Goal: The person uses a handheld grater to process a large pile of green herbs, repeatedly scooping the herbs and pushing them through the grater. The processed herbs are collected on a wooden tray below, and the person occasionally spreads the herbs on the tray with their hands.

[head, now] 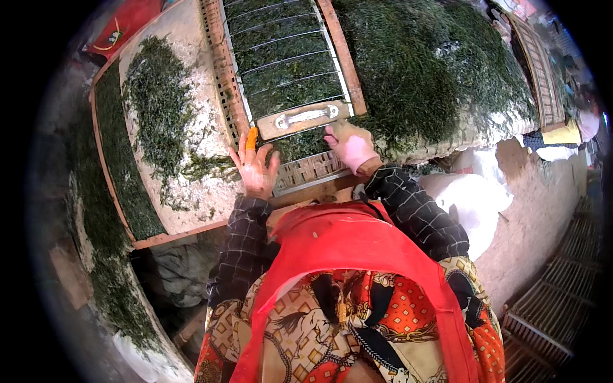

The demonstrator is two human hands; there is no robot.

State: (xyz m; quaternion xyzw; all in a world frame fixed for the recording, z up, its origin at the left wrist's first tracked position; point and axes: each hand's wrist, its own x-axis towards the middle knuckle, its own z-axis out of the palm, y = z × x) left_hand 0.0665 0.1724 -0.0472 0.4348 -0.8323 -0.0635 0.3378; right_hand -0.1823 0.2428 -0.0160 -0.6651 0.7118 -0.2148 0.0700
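Observation:
A woven bamboo tray (309, 170) lies before me with shredded dark green leaves (287, 57) on it, under a metal frame (238, 76) with thin crossbars. A wooden block with a metal handle (304, 118) rests across the frame's near end. My left hand (257, 167), an orange cover on one finger, is spread at the frame's near left corner and holds nothing. My right hand (348, 143), with a pink covering about the palm, is curled beside the block's right end; whether anything is in its fingers is hidden.
On the left is a wood-edged board (210, 206) with a heap of leaves (158, 105). A larger leaf pile (412, 67) covers the surface at right. White bags (471, 191) hang below its edge. A slatted rack (541, 330) stands low at right, and a red object (129, 24) lies far left.

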